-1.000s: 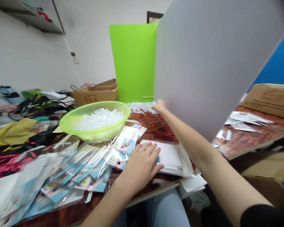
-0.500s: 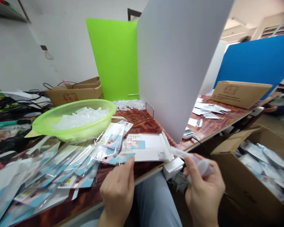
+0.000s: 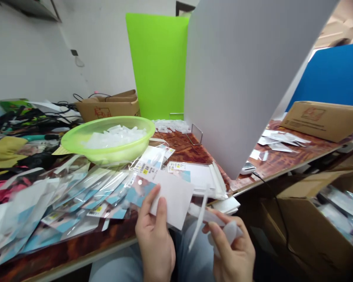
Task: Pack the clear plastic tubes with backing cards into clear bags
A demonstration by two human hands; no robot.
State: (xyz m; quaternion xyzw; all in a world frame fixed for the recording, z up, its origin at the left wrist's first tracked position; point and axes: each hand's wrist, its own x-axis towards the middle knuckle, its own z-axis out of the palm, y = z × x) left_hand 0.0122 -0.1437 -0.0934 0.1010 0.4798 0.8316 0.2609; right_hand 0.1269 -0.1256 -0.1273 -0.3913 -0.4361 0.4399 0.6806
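My left hand [image 3: 155,235] pinches a printed card in a clear sleeve [image 3: 164,194], white side towards me, lifted just off the table's front edge. My right hand [image 3: 231,250] is closed on a small translucent white plastic piece [image 3: 223,227], held beside the card over my lap. A thin white strip [image 3: 200,219] hangs between the two hands. Just beyond, a stack of the same cards [image 3: 194,176] lies on the wooden table [image 3: 188,150].
A green bowl [image 3: 106,154] of clear plastic pieces stands at the left centre, with more pieces [image 3: 170,125] behind it. Sleeved cards [image 3: 61,196] cover the table's left. A grey divider board [image 3: 241,78] and green board [image 3: 159,66] stand upright. An open carton [image 3: 326,211] sits low right.
My right hand came back from the far pile with a plastic piece. My left hand lifted one sleeved card off the stack and now holds it up near the right hand.
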